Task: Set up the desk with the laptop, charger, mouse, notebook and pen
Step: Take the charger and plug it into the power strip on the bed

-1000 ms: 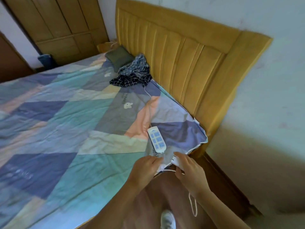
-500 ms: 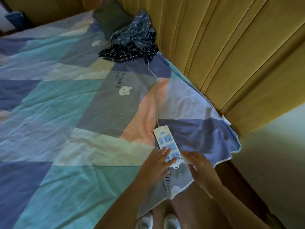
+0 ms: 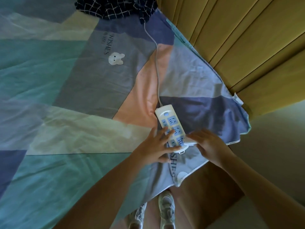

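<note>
pressing with spread, straight fingers, the left hand (image 3: 156, 146) steadies a white power strip (image 3: 171, 128) on the patchwork bedsheet (image 3: 66, 96); the right hand (image 3: 209, 144) pinches a white charger plug (image 3: 189, 142) at its near end, beside the yellow headboard (image 3: 247, 47).

"WISHES" on grey bedsheet (image 3: 99, 83) patch, again near sheet's corner edge

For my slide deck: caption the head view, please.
Left hand steadies a power strip on the bed while right hand pushes in a white plug.
</note>
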Demonstrator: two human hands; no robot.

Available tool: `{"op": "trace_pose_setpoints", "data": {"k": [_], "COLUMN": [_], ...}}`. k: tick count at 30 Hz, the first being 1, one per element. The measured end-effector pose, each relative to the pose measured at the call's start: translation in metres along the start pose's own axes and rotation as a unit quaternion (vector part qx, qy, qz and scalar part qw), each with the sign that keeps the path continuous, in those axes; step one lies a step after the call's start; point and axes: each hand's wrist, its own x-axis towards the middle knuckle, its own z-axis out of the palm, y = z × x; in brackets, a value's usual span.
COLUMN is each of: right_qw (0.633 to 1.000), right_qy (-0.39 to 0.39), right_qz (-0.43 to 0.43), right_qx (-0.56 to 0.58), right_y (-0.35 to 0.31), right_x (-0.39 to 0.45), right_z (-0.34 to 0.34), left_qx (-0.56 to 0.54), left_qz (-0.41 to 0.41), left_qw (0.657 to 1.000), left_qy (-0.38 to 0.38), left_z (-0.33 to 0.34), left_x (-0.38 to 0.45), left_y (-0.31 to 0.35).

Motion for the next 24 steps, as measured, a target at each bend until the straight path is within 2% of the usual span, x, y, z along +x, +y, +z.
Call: {"op": "trace_pose_setpoints", "data": {"k": [8,13,19,24], "right_qw": [0.997,0.987,0.982,0.981], "right_qy": [-0.026,-0.039,-0.100,-0.085], "right_qz": [-0.045,-0.079,-0.079,-0.088], "right_qx": [-0.051,-0.137,-0.136,-0.153], "right_y": [-0.003,-0.015,-0.023,-0.045], "right_x": [0.010,0.016,0.022,0.040], "right_z": [0.005,0.007,0.010,0.018], "left_qx": [0.003,0.017,0.020,0.012], "left_qz": [-0.002,0.011,0.031,0.034], "left_qw": [1.000,1.000,0.999,0.999], "left_qy": [0.016,0.021,0.024,0.039], "left_z": [0.005,0.005,0.010,0.006], "left_x": [0.002,0.002,0.000,0.002], "left_y": [0.001,-0.001,-0.004,-0.002]}}
